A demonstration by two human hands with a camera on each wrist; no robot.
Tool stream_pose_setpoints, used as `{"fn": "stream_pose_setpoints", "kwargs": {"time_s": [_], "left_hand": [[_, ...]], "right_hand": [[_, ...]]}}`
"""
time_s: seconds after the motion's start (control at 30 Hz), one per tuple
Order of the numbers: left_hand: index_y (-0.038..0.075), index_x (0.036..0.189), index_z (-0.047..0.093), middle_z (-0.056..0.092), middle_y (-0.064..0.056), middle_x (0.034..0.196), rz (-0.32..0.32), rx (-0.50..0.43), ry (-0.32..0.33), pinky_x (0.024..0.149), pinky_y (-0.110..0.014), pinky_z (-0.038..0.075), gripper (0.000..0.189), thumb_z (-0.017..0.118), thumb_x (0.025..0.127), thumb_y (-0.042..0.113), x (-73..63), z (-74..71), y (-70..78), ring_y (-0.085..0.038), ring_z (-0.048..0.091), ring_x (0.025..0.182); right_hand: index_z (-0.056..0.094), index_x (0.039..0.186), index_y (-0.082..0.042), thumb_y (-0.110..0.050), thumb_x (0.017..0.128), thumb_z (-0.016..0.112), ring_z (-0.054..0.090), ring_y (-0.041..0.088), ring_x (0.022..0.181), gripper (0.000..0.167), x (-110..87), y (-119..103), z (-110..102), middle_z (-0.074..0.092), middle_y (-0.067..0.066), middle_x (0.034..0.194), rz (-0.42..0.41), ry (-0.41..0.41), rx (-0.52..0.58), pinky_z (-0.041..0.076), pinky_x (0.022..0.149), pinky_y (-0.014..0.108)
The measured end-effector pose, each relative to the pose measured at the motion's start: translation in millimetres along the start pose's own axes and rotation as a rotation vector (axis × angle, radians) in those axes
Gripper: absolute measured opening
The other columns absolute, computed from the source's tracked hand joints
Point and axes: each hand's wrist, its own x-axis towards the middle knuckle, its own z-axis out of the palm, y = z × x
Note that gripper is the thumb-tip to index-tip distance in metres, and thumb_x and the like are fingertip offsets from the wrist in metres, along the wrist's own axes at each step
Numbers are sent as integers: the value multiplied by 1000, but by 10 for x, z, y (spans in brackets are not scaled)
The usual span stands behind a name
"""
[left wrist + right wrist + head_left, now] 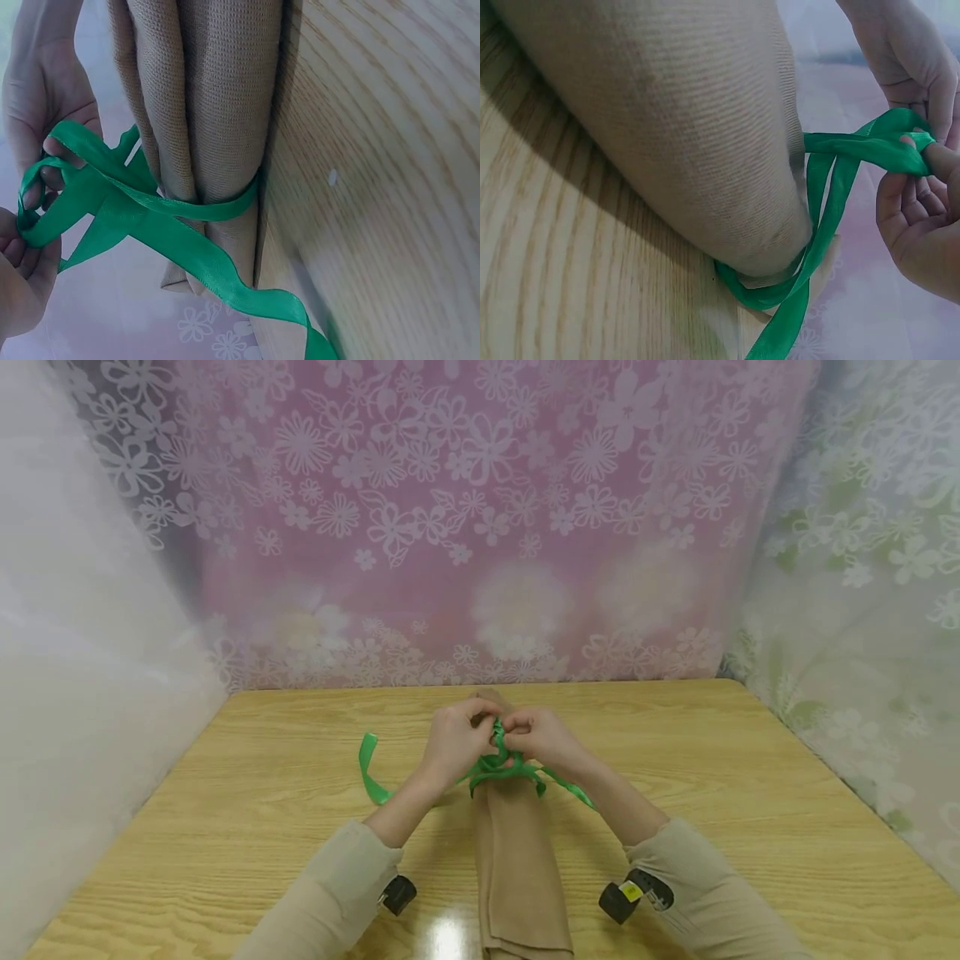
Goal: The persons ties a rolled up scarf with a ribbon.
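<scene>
A green satin ribbon (pixel 510 771) loops around a rolled tan woven cloth (pixel 521 868) that lies lengthwise on the table. Above the roll, my left hand (pixel 456 742) pinches a gathered loop of the ribbon (pixel 75 199). Facing it, my right hand (pixel 546 742) pinches the same bunch from the other side, with the fingertips of both hands close together. In the right wrist view, the ribbon (pixel 900 146) rises from the cloth (pixel 697 135) to the fingers. One loose tail curls left on the table, another runs under my right forearm. The knot's exact shape is partly hidden by fingers.
The wood-grain table (pixel 285 860) extends on both sides of the roll. A pink flowered curtain (pixel 480 527) hangs behind it, with pale sheets at left and right. Black wrist cameras (pixel 397 893) sit at both cuffs.
</scene>
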Motion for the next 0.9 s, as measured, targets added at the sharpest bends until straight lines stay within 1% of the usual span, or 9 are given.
{"fn": "stream_pose_setpoints", "kwargs": {"time_s": [0.07,0.2,0.3,0.37,0.47,0.6,0.7,0.83,0.9], "left_hand": [[-6,91,69,68,-14,82,-22,-7,-5,40,-16,35,13,58,85,-6,-6,-6,-20,-3,37,39],[-6,93,68,68,-14,84,-41,-20,-19,44,-17,41,12,59,86,-4,-8,-22,-48,-9,53,49],[-5,93,68,68,-12,83,-50,-13,-25,51,-18,46,11,59,87,-2,-12,-37,-51,-14,61,62],[-4,93,68,68,-10,82,-65,-11,-31,53,-18,47,12,58,88,0,-14,-47,-57,-11,59,61],[-4,94,68,68,-9,81,-91,-9,-41,49,-20,43,15,56,90,4,-24,-63,-64,-9,52,53],[-3,94,68,68,-10,83,-102,18,-57,53,-21,47,16,56,91,7,-42,-87,-73,-11,56,59],[-2,94,68,68,-10,87,-105,39,-68,62,-23,51,15,58,91,8,-52,-101,-79,-16,62,71],[-2,96,68,68,-11,91,-127,51,-90,65,-25,52,15,59,90,7,-58,-118,-79,-20,64,78],[-2,97,68,68,-11,92,-144,57,-101,65,-24,52,15,59,90,8,-61,-125,-79,-19,64,78]], "right_hand": [[58,97,16,-2,90,54,59,13,65,20,1,3,13,64,11,81,-11,-4,25,52,63,26],[58,96,16,-4,90,57,59,12,67,21,6,4,25,60,21,95,-31,0,52,52,65,26],[59,99,15,-5,90,57,56,9,62,21,9,7,32,63,15,88,-27,12,71,48,62,22],[57,103,14,-5,91,57,54,8,58,23,13,14,41,65,8,79,-16,17,104,46,60,20],[55,109,13,-6,92,55,54,9,57,26,21,29,55,63,1,69,3,22,169,47,60,20],[52,112,12,-8,94,52,59,13,68,27,29,63,63,64,7,82,0,47,243,50,66,24],[52,113,8,-9,94,52,59,13,71,26,33,72,67,64,9,93,3,89,311,49,69,25],[51,118,4,-10,94,52,58,13,71,28,40,58,79,64,6,94,0,120,397,49,67,24],[52,121,3,-9,95,52,60,14,76,29,38,50,84,65,4,96,-13,121,416,49,67,24]]}}
